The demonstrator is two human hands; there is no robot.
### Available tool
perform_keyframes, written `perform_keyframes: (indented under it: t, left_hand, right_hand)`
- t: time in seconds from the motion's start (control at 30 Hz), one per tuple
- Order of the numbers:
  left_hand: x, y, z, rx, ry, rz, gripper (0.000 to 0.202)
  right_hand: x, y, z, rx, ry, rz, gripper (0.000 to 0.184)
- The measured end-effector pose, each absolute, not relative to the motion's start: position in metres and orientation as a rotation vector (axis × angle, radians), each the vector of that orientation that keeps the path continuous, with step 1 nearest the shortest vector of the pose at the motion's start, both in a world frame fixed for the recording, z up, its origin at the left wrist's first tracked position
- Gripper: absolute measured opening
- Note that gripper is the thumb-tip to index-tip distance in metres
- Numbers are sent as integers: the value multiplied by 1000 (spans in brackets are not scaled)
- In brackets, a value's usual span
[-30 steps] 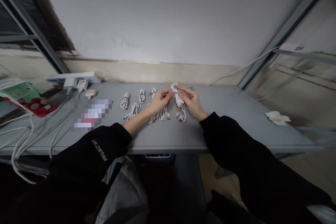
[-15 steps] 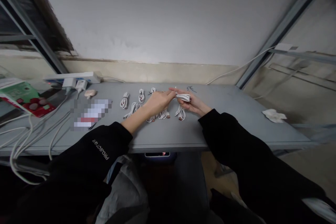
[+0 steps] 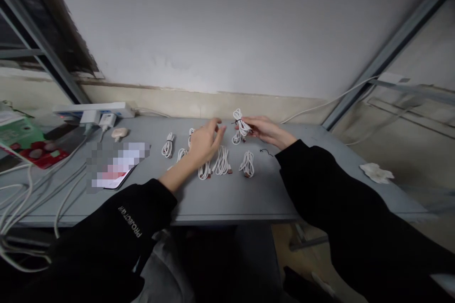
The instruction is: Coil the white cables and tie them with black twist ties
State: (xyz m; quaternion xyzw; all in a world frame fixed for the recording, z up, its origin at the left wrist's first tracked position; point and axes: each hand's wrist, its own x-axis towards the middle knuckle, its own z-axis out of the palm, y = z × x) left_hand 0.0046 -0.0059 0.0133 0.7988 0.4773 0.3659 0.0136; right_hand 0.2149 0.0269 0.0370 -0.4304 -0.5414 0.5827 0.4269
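My right hand (image 3: 268, 131) pinches a coiled white cable bundle (image 3: 241, 126) tied with a dark twist tie and holds it above the grey table (image 3: 220, 199). My left hand (image 3: 205, 141) hovers just left of it, fingers loosely spread and empty. Below my hands several more coiled white cables lie in rows, among them one (image 3: 247, 164) at the right, one (image 3: 222, 160) in the middle and one (image 3: 168, 145) at the left. A loose black twist tie (image 3: 265, 152) lies on the table near my right wrist.
A white power strip (image 3: 94, 111) with plugged chargers sits at the back left, with white cords (image 3: 24, 194) trailing off the table edge. A blurred flat item (image 3: 115, 163), a red and green packet (image 3: 26, 144) and a crumpled tissue (image 3: 376, 172) also lie on the table.
My right hand has raised the tied bundle upright after holding it flat. My left hand has let go of it and drawn back to the left. The view has tilted a little.
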Motion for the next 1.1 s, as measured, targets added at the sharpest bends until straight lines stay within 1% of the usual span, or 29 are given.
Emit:
perform_keyframes:
  t: [0.1,0.17,0.27,0.37,0.53,0.67,0.77,0.9,1.03,1.07,1.1]
  left_hand:
    - [-8,4,15,2297,1671,1252,35]
    - [-16,11,16,2244,1796,1262,32]
    - [-21,16,17,2274,1951,1173,27]
    - [-21,16,17,2360,2041,1017,27]
    - [-20,17,17,2470,2101,808,29]
    - [-22,18,16,2550,2102,769,29]
    - [-23,18,14,2622,2060,782,29]
    - [-22,17,13,2655,1970,842,29]
    - [-18,12,23,2555,1849,1041,26]
    - [-17,7,28,2515,1794,1129,26]
    - [-17,0,34,2469,1732,1224,26]
  right_hand:
    - [212,51,42,-1242,-1318,1402,22]
    - [205,62,41,-1336,-1323,1405,24]
    - [187,71,36,-1448,-1419,1416,28]
    - [169,76,29,-1576,-1538,1428,36]
    - [159,84,19,-1686,-1635,1393,31]
    - [164,85,21,-1712,-1742,1305,28]
    - [169,80,27,-1753,-1910,1154,21]
    - [176,63,34,-1679,-1923,1006,5]
    - [186,9,43,-1444,-1932,732,13]
    - [189,-13,47,-1399,-1935,736,16]
    - [191,-38,50,-1358,-1950,813,22]
